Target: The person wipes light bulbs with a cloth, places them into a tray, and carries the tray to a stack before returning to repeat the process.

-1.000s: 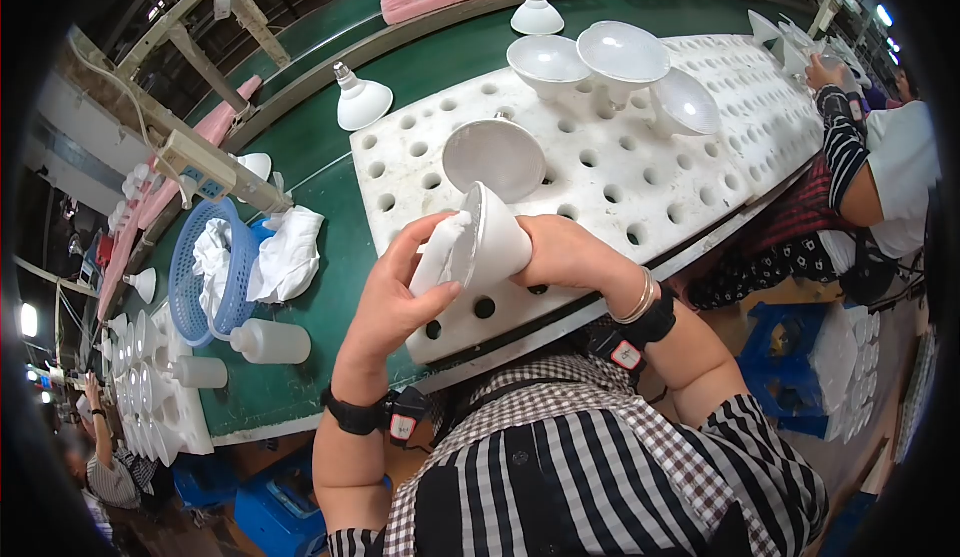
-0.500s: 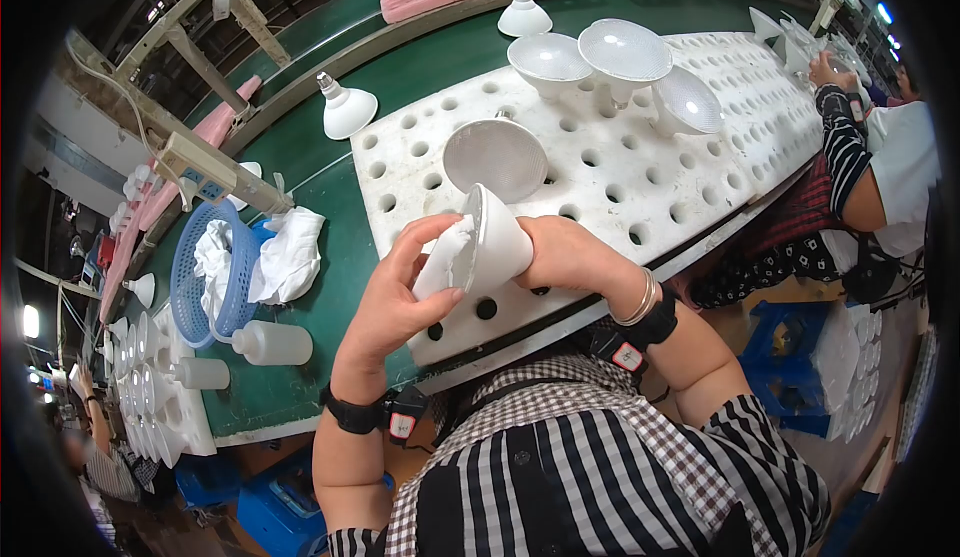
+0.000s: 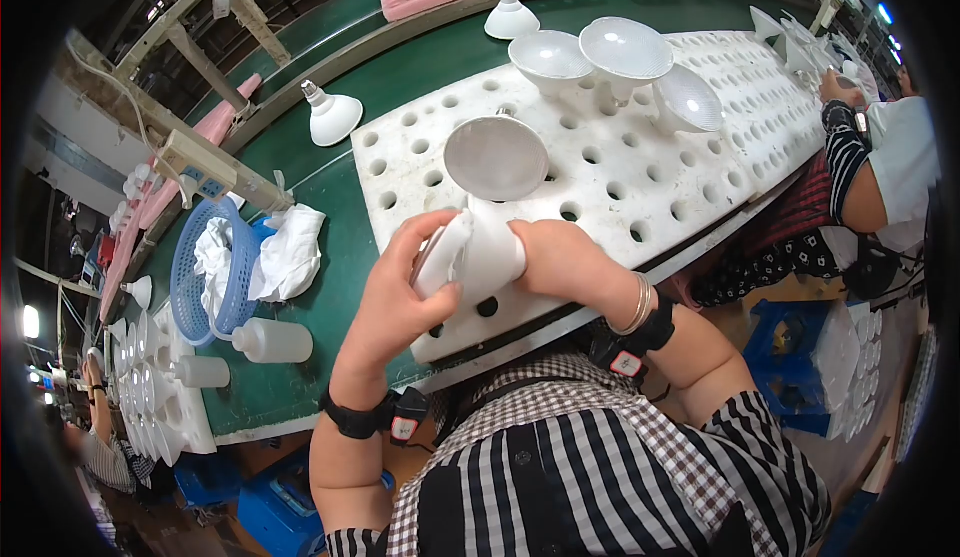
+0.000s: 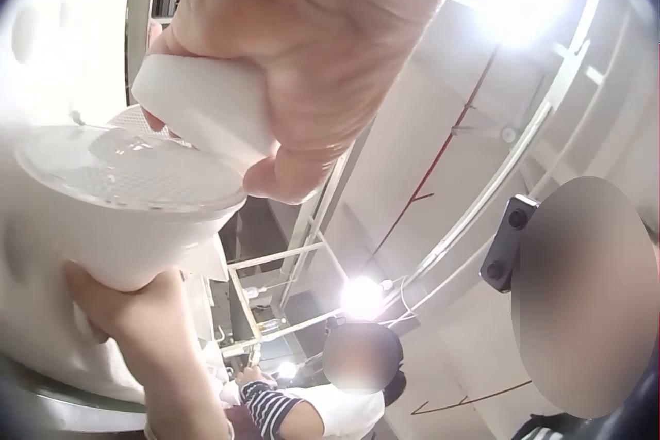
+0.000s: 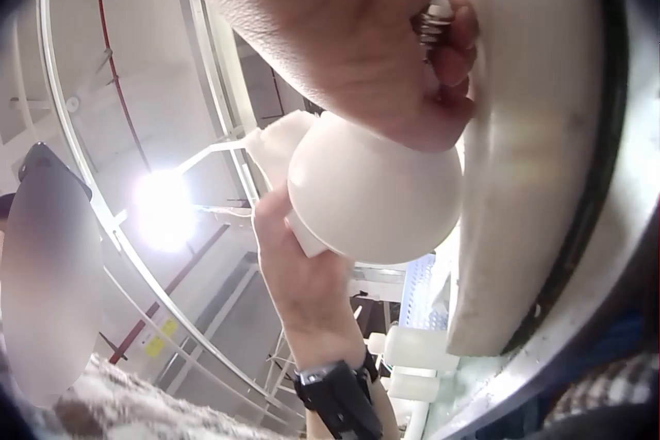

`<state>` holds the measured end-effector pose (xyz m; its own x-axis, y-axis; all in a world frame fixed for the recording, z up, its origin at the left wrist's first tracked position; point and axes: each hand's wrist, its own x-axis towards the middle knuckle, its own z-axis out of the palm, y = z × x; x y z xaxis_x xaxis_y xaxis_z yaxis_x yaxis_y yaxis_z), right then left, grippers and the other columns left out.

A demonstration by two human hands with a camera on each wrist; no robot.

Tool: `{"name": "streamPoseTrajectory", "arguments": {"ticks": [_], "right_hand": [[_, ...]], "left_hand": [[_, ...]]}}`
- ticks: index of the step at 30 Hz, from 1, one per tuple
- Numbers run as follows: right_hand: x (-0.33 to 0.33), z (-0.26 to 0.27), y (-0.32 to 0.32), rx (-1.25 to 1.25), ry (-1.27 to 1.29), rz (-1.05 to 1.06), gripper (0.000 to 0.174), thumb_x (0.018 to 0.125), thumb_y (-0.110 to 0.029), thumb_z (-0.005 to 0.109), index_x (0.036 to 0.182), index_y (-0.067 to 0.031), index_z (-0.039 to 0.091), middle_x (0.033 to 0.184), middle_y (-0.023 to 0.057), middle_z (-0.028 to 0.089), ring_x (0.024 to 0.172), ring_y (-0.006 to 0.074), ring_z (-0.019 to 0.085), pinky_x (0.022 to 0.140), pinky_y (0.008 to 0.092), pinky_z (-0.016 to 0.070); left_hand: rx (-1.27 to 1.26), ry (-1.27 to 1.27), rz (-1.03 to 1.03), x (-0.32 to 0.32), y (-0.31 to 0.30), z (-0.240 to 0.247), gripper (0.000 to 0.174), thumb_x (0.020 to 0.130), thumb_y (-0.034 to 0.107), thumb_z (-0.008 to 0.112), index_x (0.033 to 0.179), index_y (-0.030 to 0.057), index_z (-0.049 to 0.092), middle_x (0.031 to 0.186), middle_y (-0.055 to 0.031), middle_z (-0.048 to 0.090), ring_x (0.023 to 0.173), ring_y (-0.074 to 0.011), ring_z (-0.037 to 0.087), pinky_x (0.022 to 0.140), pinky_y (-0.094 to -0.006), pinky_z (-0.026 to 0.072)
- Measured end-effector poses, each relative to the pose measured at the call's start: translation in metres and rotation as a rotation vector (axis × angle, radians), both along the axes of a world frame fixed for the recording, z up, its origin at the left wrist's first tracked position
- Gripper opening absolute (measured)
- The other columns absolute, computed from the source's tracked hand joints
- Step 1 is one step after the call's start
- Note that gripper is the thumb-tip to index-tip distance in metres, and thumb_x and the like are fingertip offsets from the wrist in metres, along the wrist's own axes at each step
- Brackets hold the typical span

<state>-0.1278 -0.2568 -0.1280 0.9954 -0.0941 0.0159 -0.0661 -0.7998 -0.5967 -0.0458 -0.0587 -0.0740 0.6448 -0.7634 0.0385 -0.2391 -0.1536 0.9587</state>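
Note:
A white cone-shaped lamp [image 3: 492, 247] is held over the near edge of a white foam tray [image 3: 640, 172] full of holes. My right hand [image 3: 545, 249] grips its narrow end; in the right wrist view the fingers [image 5: 413, 100] curl round the metal screw base [image 5: 437, 19] above the lamp body [image 5: 376, 187]. My left hand [image 3: 428, 262] pinches a white wiping pad [image 4: 206, 110] and presses it on the lamp's clear front face [image 4: 119, 167]. The pad [image 3: 443, 247] hides most of that face in the head view.
One lamp [image 3: 497, 157] lies on the tray just beyond my hands; three more [image 3: 625, 49] stand at its far end. Two lamps [image 3: 333, 115] ride the green belt [image 3: 330, 257]. A blue basket [image 3: 200, 287] of cloths and white bottles [image 3: 270, 340] sit left. Another worker [image 3: 885, 172] sits right.
My left hand has slid the pad across the lamp's face while the right hand turned the lamp slightly. The loose lamps on the green belt have drifted left.

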Motion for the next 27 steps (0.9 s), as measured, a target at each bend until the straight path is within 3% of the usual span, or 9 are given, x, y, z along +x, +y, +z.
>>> {"name": "streamPoseTrajectory", "arguments": {"ticks": [7,14,18,20,21,22,24,25,27], "right_hand": [[-0.015,-0.008,0.012,-0.031,-0.153,-0.036,0.027,0.070,-0.018,0.071,0.092,-0.0053,0.060,0.076,0.0148,0.066,0.074,0.0363,0.064,0.066,0.0423,0.0512],[-0.017,-0.011,0.007,0.070,-0.304,-0.051,0.023,0.071,-0.018,0.070,0.088,-0.0053,0.061,0.073,0.0146,0.065,0.071,0.0347,0.065,0.063,0.0424,0.0514],[-0.018,-0.012,0.011,-0.013,-0.263,-0.006,0.023,0.073,-0.019,0.069,0.089,-0.0063,0.060,0.073,0.0149,0.065,0.070,0.0355,0.064,0.063,0.0434,0.0509],[-0.016,-0.010,0.010,0.014,-0.242,-0.045,0.024,0.072,-0.019,0.070,0.090,-0.0066,0.059,0.076,0.0150,0.065,0.073,0.0361,0.064,0.065,0.0435,0.0507],[-0.017,-0.009,0.009,0.048,-0.211,-0.098,0.025,0.072,-0.018,0.071,0.090,-0.0069,0.058,0.079,0.0151,0.066,0.077,0.0367,0.064,0.067,0.0436,0.0504],[-0.017,-0.009,0.008,0.049,-0.212,-0.112,0.025,0.072,-0.018,0.071,0.090,-0.0069,0.058,0.079,0.0151,0.066,0.077,0.0367,0.064,0.067,0.0436,0.0504],[-0.015,-0.011,0.005,0.063,-0.303,-0.039,0.021,0.073,-0.018,0.068,0.087,-0.0062,0.058,0.072,0.0157,0.064,0.071,0.0357,0.064,0.063,0.0438,0.0508],[-0.015,-0.014,0.004,0.063,-0.305,-0.046,0.021,0.073,-0.018,0.068,0.087,-0.0062,0.058,0.072,0.0157,0.064,0.071,0.0357,0.064,0.063,0.0438,0.0508],[-0.013,-0.019,0.001,0.002,-0.251,-0.022,0.022,0.072,-0.017,0.069,0.087,-0.0065,0.059,0.073,0.0157,0.064,0.071,0.0361,0.064,0.063,0.0440,0.0509]], "left_hand": [[0.076,0.061,0.044,0.011,-0.028,0.021,0.057,0.073,0.008,0.059,0.129,0.0013,0.050,0.116,-0.0100,0.057,0.112,-0.0182,0.055,0.098,-0.0309,0.0430],[-0.091,0.084,-0.006,-0.010,-0.024,0.016,0.057,0.075,0.007,0.058,0.131,-0.0001,0.049,0.117,-0.0088,0.057,0.108,-0.0168,0.056,0.093,-0.0301,0.0446],[-0.015,-0.061,0.180,-0.003,-0.028,-0.010,0.046,0.083,0.010,0.062,0.127,0.0011,0.054,0.117,-0.0098,0.059,0.106,-0.0169,0.058,0.092,-0.0302,0.0450],[-0.127,-0.047,0.256,-0.002,-0.034,-0.023,0.041,0.088,0.014,0.062,0.127,0.0034,0.055,0.119,-0.0108,0.059,0.106,-0.0188,0.058,0.092,-0.0310,0.0453],[-0.142,-0.160,0.289,-0.004,-0.035,-0.024,0.041,0.086,0.019,0.066,0.124,0.0053,0.059,0.123,-0.0126,0.058,0.107,-0.0243,0.057,0.093,-0.0365,0.0442],[-0.141,-0.160,0.274,-0.008,-0.032,-0.023,0.041,0.086,0.019,0.066,0.124,0.0053,0.059,0.123,-0.0126,0.058,0.107,-0.0243,0.057,0.093,-0.0365,0.0442],[0.037,-1.099,0.239,-0.020,-0.024,-0.010,0.037,0.083,0.022,0.067,0.118,0.0096,0.065,0.126,-0.0144,0.057,0.106,-0.0298,0.055,0.092,-0.0402,0.0420],[0.073,-1.218,0.173,-0.029,-0.024,-0.004,0.033,0.081,0.024,0.068,0.111,0.0130,0.068,0.125,-0.0122,0.058,0.104,-0.0319,0.054,0.089,-0.0413,0.0404],[0.117,-1.182,0.119,-0.025,-0.024,-0.002,0.028,0.085,0.023,0.063,0.110,0.0116,0.069,0.126,-0.0117,0.058,0.105,-0.0314,0.054,0.090,-0.0402,0.0404]]}}
